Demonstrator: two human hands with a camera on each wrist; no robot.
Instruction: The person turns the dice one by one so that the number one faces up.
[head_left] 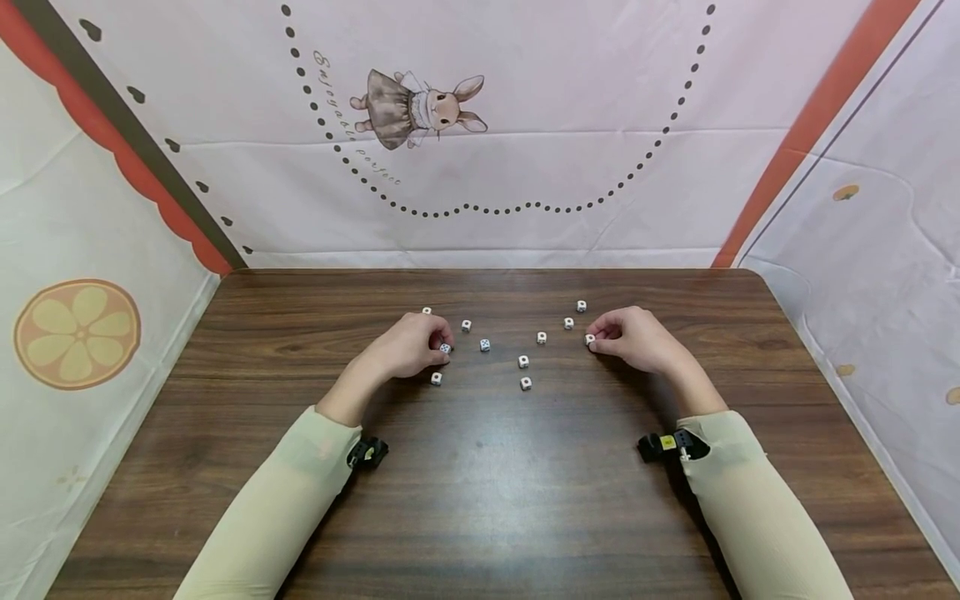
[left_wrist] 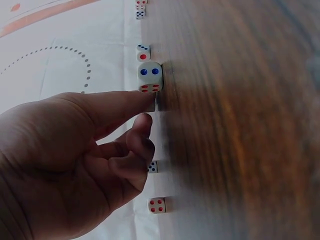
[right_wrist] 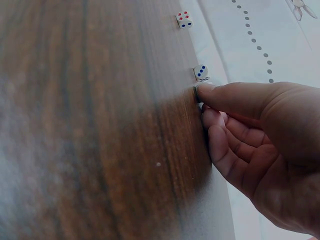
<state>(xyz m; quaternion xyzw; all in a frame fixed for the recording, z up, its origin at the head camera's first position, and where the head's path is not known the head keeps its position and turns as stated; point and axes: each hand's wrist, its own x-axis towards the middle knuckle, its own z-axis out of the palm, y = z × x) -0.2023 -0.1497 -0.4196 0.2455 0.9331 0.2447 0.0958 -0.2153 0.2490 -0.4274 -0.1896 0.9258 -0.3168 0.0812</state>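
My left hand (head_left: 411, 343) is at the left of a loose group of small white dice. Its thumb and forefinger pinch a die (head_left: 446, 348), which the thumb mostly hides in the left wrist view. Another die (left_wrist: 150, 77) with blue and red pips lies just in front of that thumb. At the group's right edge, my right hand (head_left: 636, 337) holds a die (head_left: 590, 339) between thumb and fingertips. In the right wrist view the thumb covers most of it, and a die (right_wrist: 201, 72) showing blue pips sits close by.
Several dice lie between the hands, among them one die (head_left: 484, 345) with a blue-pipped top and one die (head_left: 526, 383) nearer the front. Two more dice, one die (head_left: 581, 307) and another die (head_left: 568, 323), are beyond the right hand. A printed cloth (head_left: 525, 167) rises behind the wooden table (head_left: 480, 500).
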